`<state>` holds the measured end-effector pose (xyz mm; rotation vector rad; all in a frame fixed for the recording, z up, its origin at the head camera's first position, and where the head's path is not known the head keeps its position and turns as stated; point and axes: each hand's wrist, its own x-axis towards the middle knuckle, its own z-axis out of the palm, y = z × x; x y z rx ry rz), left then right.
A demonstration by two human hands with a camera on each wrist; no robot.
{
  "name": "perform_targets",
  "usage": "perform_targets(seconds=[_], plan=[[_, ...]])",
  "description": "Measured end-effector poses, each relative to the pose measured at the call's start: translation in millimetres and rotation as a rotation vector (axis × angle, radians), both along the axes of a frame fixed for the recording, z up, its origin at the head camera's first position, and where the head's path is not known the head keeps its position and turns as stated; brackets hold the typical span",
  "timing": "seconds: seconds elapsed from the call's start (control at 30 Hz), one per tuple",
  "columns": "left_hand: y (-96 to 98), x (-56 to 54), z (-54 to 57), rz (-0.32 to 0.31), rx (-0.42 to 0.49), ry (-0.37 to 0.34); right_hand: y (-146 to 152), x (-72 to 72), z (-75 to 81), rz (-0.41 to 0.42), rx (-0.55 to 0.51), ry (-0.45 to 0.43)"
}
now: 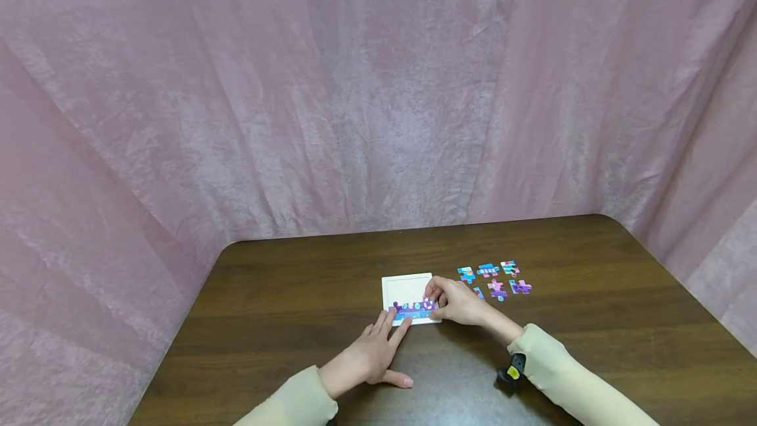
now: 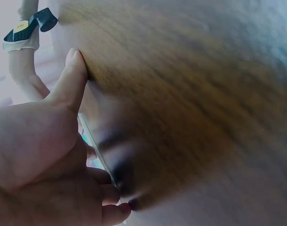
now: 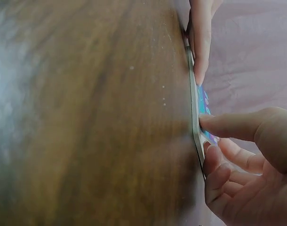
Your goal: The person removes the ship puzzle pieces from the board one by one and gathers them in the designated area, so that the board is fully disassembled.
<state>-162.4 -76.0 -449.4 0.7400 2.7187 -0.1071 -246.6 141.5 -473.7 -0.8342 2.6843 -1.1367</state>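
A white square puzzle tray (image 1: 405, 277) lies on the table, with purple and blue jigsaw pieces (image 1: 409, 310) along its near side. Over the tray's right side, my right hand (image 1: 462, 302) pinches a purple puzzle piece (image 1: 428, 304) at the end of that row between thumb and fingers. The right wrist view has the thumb (image 3: 228, 126) right at the tray's edge, other fingers curled opposite. My left hand (image 1: 374, 352) lies with fingers extended onto the tray's near left corner, thumb spread out toward the table. Much of the held piece is hidden by fingers.
Several loose puzzle pieces (image 1: 497, 289) lie right of the tray, one partly hidden behind my right hand. The brown wooden table (image 1: 296, 281) ends at a pink curtain (image 1: 378, 117). A black wrist camera (image 1: 512, 372) hangs at the right sleeve, close over the table.
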Motion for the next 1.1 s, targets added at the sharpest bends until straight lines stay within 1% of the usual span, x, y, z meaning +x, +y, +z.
perform_targets(seconds=[0.2,0.3,0.4,0.67,0.8,0.97,1.1], plan=[[1.0,0.0,0.1,-0.006,-0.004,0.007,-1.8,1.5,0.7,-0.004,-0.028,0.007],[1.9,0.2,-0.6,-0.007,-0.001,0.012,-2.4,2.3,1.1,-0.021,-0.027,0.001],[2.9,0.7,-0.5,-0.007,-0.001,0.019,-1.7,2.3,1.5,-0.02,-0.026,0.004],[3.3,0.9,-0.2,0.002,-0.011,0.016,4.9,0.3,2.3,-0.003,-0.045,-0.044],[3.4,0.8,1.2,0.0,-0.022,0.02,11.3,-0.9,2.6,0.003,-0.075,-0.071],[3.9,0.3,2.2,-0.002,-0.035,0.03,17.5,-1.6,4.9,-0.008,-0.112,-0.097],[3.2,-1.3,0.3,-0.006,-0.032,0.007,21.1,-1.7,6.2,-0.041,-0.109,-0.092]])
